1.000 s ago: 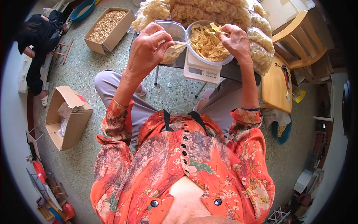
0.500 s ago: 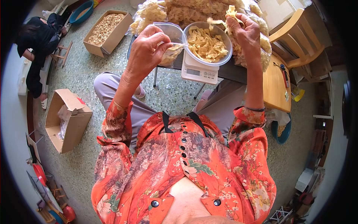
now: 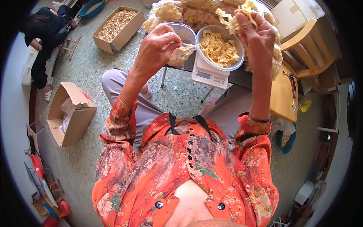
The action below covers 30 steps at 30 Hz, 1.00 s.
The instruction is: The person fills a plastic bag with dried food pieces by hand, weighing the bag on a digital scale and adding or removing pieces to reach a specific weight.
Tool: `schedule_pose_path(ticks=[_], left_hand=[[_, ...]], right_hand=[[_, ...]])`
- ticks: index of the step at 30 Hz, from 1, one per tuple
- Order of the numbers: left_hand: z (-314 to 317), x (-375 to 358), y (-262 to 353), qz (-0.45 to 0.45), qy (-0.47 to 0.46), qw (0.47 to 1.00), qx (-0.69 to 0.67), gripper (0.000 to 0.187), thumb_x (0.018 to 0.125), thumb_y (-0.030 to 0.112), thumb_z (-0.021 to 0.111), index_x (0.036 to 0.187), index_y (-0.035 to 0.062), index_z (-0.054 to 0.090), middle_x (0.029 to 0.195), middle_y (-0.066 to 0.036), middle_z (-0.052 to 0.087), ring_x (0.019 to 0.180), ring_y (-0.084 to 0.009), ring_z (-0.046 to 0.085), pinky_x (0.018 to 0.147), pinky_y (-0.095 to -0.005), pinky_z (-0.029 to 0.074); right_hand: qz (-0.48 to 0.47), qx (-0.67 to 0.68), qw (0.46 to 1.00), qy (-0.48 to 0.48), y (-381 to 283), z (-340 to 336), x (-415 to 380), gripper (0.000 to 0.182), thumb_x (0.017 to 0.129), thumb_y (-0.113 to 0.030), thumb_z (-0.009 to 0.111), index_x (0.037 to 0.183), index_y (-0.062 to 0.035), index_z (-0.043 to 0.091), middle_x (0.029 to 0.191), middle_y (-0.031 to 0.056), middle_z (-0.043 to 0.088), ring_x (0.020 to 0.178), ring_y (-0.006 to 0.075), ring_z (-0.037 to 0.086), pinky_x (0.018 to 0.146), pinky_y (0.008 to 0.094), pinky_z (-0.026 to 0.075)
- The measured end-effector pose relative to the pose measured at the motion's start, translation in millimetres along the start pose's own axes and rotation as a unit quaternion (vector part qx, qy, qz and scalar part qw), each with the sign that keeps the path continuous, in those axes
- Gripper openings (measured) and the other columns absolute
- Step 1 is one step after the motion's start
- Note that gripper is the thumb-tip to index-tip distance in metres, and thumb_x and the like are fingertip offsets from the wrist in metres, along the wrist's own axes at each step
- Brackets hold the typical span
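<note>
The largest thing is the dark table [image 3: 241, 79], placed in front of the seated person's knees, probably so that both hands can reach it without leaning. On its far side there is a big pile of filled bags [image 3: 200, 16], which seems set back there to leave the near edge for work. At this near edge lies the white scale [image 3: 210, 75], with its display facing the person, maybe for easy reading; the numbers are too small to tell. The round bowl [image 3: 223, 69] rests on top of the scale, so its load can be weighed, and it contains many flat yellow pieces [image 3: 217, 48]. The clear bag [image 3: 186, 33] is just beside the bowl, touching its rim, and has some pieces low inside. The left hand [image 3: 157, 47] closes thumb and forefinger narrowly on the bag's edge; this pinch appears to hold the mouth apart and the bag upright. The right hand [image 3: 261, 36] is raised beyond the bowl's right side, near the pile, its fingers closed around a small bunch of pieces [image 3: 226, 19]. This grip looks loose, perhaps because such thin pieces could break.
</note>
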State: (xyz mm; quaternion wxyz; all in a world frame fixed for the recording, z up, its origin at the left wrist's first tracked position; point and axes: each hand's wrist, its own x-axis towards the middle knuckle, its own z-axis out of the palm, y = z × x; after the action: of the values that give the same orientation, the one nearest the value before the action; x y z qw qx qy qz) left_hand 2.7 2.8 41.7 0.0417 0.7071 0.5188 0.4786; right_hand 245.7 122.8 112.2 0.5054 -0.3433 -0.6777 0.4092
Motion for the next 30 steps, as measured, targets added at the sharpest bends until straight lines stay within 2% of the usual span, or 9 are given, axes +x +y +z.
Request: schedule_pose_path(ticks=[2, 8, 10, 11, 15, 19, 23, 25, 30], left_hand=[[-0.7, -0.1, 0.0, 0.001, 0.004, 1.0, -0.001, 0.01, 0.084, -0.001, 0.079, 0.093, 0.0009, 0.074, 0.096, -0.008, 0.067, 0.09, -0.0225, 0.068, 0.081, -0.0342, 0.054], [-1.5, -1.2, 1.2, 0.001, 0.008, 1.0, -0.003, 0.01, 0.083, -0.001, 0.079, 0.092, 0.0021, 0.075, 0.096, -0.008, 0.067, 0.09, -0.0229, 0.068, 0.081, -0.034, 0.054], [-2.5, -3.2, 0.6, 0.001, 0.0, 1.0, -0.011, 0.011, 0.083, -0.001, 0.079, 0.092, 0.003, 0.075, 0.095, -0.008, 0.066, 0.089, -0.0233, 0.067, 0.08, -0.0345, 0.055], [-3.1, -4.6, 0.2, -0.001, 0.0, 1.0, -0.011, 0.011, 0.083, -0.001, 0.079, 0.092, 0.003, 0.075, 0.095, -0.008, 0.066, 0.089, -0.0233, 0.067, 0.08, -0.0345, 0.055], [-2.4, -7.1, -3.5, 0.025, 0.008, 1.0, -0.015, 0.011, 0.083, 0.001, 0.08, 0.093, 0.0032, 0.075, 0.095, -0.008, 0.065, 0.088, -0.0236, 0.067, 0.078, -0.0353, 0.054], [1.4, -8.1, -4.1, 0.051, 0.023, 0.998, -0.03, 0.01, 0.084, 0.002, 0.077, 0.092, 0.003, 0.072, 0.093, -0.011, 0.063, 0.086, -0.0307, 0.066, 0.077, -0.0389, 0.055], [1.2, -12.1, -7.6, 0.048, 0.033, 0.998, -0.01, 0.011, 0.084, 0.001, 0.08, 0.094, 0.0029, 0.075, 0.094, -0.009, 0.065, 0.089, -0.0242, 0.067, 0.079, -0.0354, 0.055], [-0.4, -14.0, -10.3, 0.065, 0.047, 0.997, -0.007, 0.011, 0.084, 0.0, 0.079, 0.094, 0.003, 0.075, 0.093, -0.01, 0.065, 0.088, -0.0246, 0.067, 0.079, -0.035, 0.055], [1.8, -15.9, -10.6, 0.072, 0.049, 0.996, -0.007, 0.011, 0.084, 0.0, 0.079, 0.094, 0.003, 0.075, 0.092, -0.01, 0.065, 0.088, -0.0247, 0.068, 0.078, -0.0349, 0.055]], right_hand=[[-0.017, 0.007, 0.999, -0.032, -4.6, 22.4, -5.6, 0.021, 0.097, -0.019, 0.077, 0.105, 0.0005, 0.076, 0.082, 0.0006, 0.072, 0.072, 0.0044, 0.063, 0.062, 0.0221, 0.051], [0.019, 0.031, 0.987, -0.154, -0.1, 64.1, -20.6, 0.02, 0.096, -0.018, 0.076, 0.093, 0.0008, 0.071, 0.078, 0.0027, 0.07, 0.07, 0.0055, 0.06, 0.063, 0.0258, 0.048], [-0.054, -0.085, 0.984, -0.145, 12.8, 72.1, -16.4, 0.022, 0.091, -0.019, 0.076, 0.095, 0.002, 0.07, 0.077, 0.0087, 0.07, 0.068, 0.0139, 0.062, 0.065, 0.032, 0.05], [-0.11, -0.165, 0.971, -0.133, 11.1, 73.5, -14.9, 0.021, 0.084, -0.014, 0.074, 0.095, 0.0023, 0.069, 0.083, 0.0164, 0.069, 0.074, 0.0286, 0.067, 0.072, 0.04, 0.052], [-0.212, -0.293, 0.915, -0.18, 22.6, 75.2, -8.1, 0.018, 0.078, -0.01, 0.071, 0.094, -0.0007, 0.069, 0.094, 0.0201, 0.069, 0.096, 0.0394, 0.068, 0.086, 0.0477, 0.053], [-0.2, -0.371, 0.874, -0.243, 15.9, 81.9, -7.7, 0.022, 0.083, -0.015, 0.073, 0.1, -0.0021, 0.07, 0.097, 0.0201, 0.071, 0.097, 0.0398, 0.068, 0.089, 0.0487, 0.053], [-0.199, -0.335, 0.878, -0.277, 15.0, 80.4, -6.1, 0.02, 0.088, -0.017, 0.07, 0.102, -0.002, 0.07, 0.101, 0.0216, 0.073, 0.099, 0.0404, 0.069, 0.089, 0.0502, 0.053], [-0.126, -0.243, 0.91, -0.312, 9.4, 76.4, -7.1, 0.017, 0.091, -0.016, 0.071, 0.099, -0.0011, 0.069, 0.102, 0.0215, 0.072, 0.096, 0.0399, 0.069, 0.086, 0.0433, 0.055], [-0.143, -0.322, 0.887, -0.298, 19.6, 85.4, -9.4, 0.014, 0.091, -0.019, 0.07, 0.094, -0.0056, 0.075, 0.096, 0.0173, 0.074, 0.094, 0.0379, 0.071, 0.085, 0.0463, 0.055]])
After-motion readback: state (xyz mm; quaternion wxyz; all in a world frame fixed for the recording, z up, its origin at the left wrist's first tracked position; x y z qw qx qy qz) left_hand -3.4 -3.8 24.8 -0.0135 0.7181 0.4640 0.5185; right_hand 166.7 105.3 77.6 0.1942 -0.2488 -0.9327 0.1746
